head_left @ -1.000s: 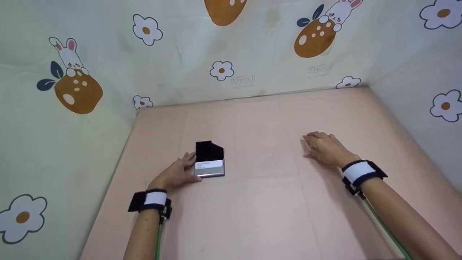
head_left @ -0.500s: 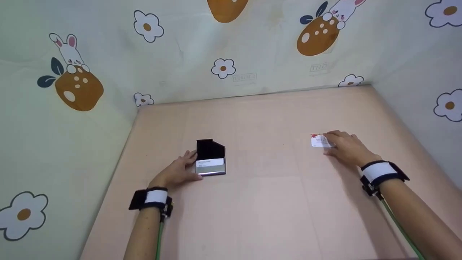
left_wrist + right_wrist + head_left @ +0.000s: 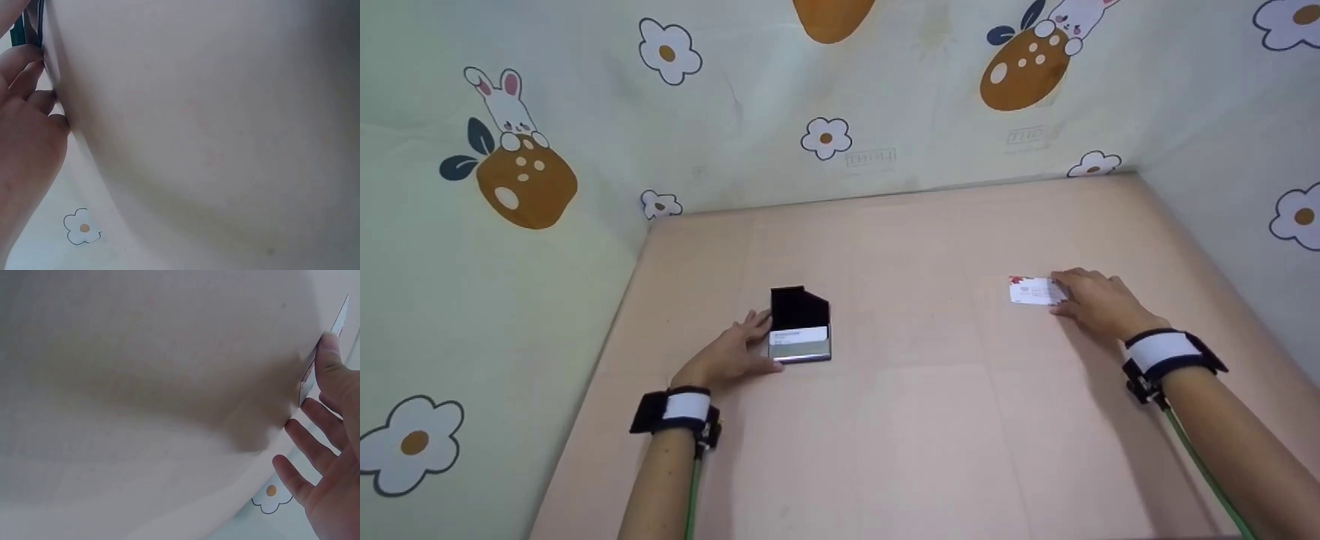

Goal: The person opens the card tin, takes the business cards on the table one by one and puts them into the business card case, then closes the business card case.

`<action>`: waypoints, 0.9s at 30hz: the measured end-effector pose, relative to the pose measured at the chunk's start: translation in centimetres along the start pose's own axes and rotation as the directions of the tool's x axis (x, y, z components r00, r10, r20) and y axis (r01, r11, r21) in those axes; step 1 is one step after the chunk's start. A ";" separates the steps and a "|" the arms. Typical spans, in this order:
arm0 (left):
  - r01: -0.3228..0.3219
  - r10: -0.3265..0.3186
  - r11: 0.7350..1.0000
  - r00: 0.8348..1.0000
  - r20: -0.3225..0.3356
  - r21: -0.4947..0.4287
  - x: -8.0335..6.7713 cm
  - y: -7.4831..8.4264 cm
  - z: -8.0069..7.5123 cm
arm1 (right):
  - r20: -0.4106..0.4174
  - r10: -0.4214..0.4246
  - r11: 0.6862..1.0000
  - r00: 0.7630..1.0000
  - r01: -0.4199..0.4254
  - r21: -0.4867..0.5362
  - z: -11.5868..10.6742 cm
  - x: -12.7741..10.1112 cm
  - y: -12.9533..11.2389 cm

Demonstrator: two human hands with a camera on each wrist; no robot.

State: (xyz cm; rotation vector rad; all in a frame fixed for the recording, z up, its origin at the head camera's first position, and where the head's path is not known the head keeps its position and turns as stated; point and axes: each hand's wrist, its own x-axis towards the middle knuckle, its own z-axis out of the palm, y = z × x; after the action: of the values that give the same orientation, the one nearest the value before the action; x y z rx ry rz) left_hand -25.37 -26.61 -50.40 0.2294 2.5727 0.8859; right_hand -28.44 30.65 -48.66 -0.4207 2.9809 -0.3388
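Observation:
A business card case (image 3: 800, 322) lies on the table at the left in the head view, its black flap folded back and a white card showing in its silvery body. My left hand (image 3: 727, 352) holds the case along its left side, thumb at the near corner and fingers at the far part. In the left wrist view only the dark edge of the case (image 3: 40, 22) shows, past my fingers. On the right, my right hand (image 3: 1102, 300) pinches the right end of a white business card (image 3: 1031, 290) with red corner print. The right wrist view has the thumb against the tilted-looking card (image 3: 338, 325).
A pink-beige cloth covers the table (image 3: 885, 442). Behind and at both sides rise pale walls (image 3: 720, 150) printed with flowers and rabbits. Each wrist wears a strap (image 3: 688, 407) with a green cable running back along the forearm.
My right hand has moved right, and the business card, hidden at first, now shows out to the left of its fingers. The left hand and the card case have stayed in place.

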 end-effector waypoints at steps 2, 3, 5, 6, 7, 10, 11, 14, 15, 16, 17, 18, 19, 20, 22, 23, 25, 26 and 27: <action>0.003 -0.003 1.000 1.000 0.000 -0.004 0.0 0.0 0.0 | -0.008 -0.001 1.000 1.000 0.001 0.000 0.1 0.1 0.0; 0.004 -0.004 1.000 1.000 -0.002 -0.006 0.0 0.0 0.0 | -0.012 -0.002 1.000 1.000 0.002 -0.002 0.1 0.1 0.1; 0.007 -0.007 1.000 1.000 -0.001 -0.009 0.0 0.0 0.0 | -0.017 -0.002 1.000 1.000 0.002 -0.003 0.2 0.2 0.1; 0.009 -0.009 1.000 1.000 0.000 -0.012 0.0 0.0 0.0 | -0.019 -0.002 1.000 1.000 0.002 -0.002 0.2 0.3 0.1; 0.010 -0.010 1.000 1.000 0.002 -0.013 0.0 0.0 0.0 | -0.020 -0.002 1.000 1.000 0.002 -0.002 0.3 0.3 0.1; -0.001 0.001 1.000 1.000 0.003 0.000 0.1 0.0 0.0 | -0.022 -0.006 1.000 1.000 0.006 -0.009 0.2 0.4 0.0; -0.004 0.004 1.000 1.000 0.003 0.002 0.1 0.0 0.0 | -0.020 -0.007 1.000 1.000 0.006 -0.009 0.1 0.4 -0.1; -0.018 0.018 1.000 1.000 -0.002 0.016 0.2 0.1 -0.1 | -0.010 0.001 1.000 1.000 -0.001 -0.005 0.0 0.6 -0.2; -0.017 0.017 1.000 1.000 -0.003 0.012 0.2 0.1 -0.1 | -0.004 0.007 1.000 1.000 -0.007 0.004 -0.1 0.6 -0.2; -0.014 0.014 1.000 1.000 -0.004 0.010 0.2 0.1 -0.1 | 0.003 0.014 1.000 1.000 -0.014 0.013 -0.2 0.7 -0.3; -0.013 0.013 1.000 1.000 -0.006 0.004 0.2 0.2 -0.1 | 0.010 0.020 1.000 1.000 -0.020 0.024 -0.3 0.7 -0.3; -0.013 0.013 1.000 1.000 -0.007 0.000 0.2 0.2 -0.1 | 0.018 0.024 0.999 1.000 -0.025 0.032 -0.3 0.8 -0.3; -0.011 0.011 1.000 1.000 -0.007 -0.004 0.2 0.2 -0.1 | 0.024 0.026 0.999 0.999 -0.027 0.040 -0.4 0.8 -0.3; -0.010 0.010 1.000 1.000 -0.007 -0.010 0.1 0.2 0.0 | 0.029 0.030 0.998 0.999 -0.031 0.047 -0.4 0.9 -0.4; -0.004 0.004 1.000 1.000 -0.006 -0.022 0.1 0.1 0.0 | 0.036 0.030 0.998 0.999 -0.032 0.057 -0.5 0.9 -0.4; -0.004 0.004 1.000 1.000 -0.006 -0.025 0.1 0.1 0.1 | 0.039 0.031 0.997 0.999 -0.033 0.064 -0.5 0.9 -0.4; -0.003 0.003 1.000 1.000 -0.004 -0.028 0.1 -0.1 0.1 | 0.035 0.031 0.996 0.999 -0.034 0.077 -0.4 0.9 -0.4; -0.003 0.002 1.000 1.000 -0.004 -0.030 0.1 -0.1 0.1 | 0.031 0.031 0.996 0.999 -0.034 0.086 -0.3 0.9 -0.4; -0.003 0.003 1.000 1.000 -0.005 -0.030 0.1 -0.1 0.1 | 0.028 0.031 0.995 0.999 -0.034 0.096 -0.3 0.9 -0.4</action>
State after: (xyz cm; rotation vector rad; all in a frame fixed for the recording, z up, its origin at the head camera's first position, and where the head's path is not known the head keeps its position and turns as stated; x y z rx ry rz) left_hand -25.43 -26.63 -50.61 0.2226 2.5623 0.9259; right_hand -29.20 30.04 -48.38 -0.3636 2.9271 -0.4682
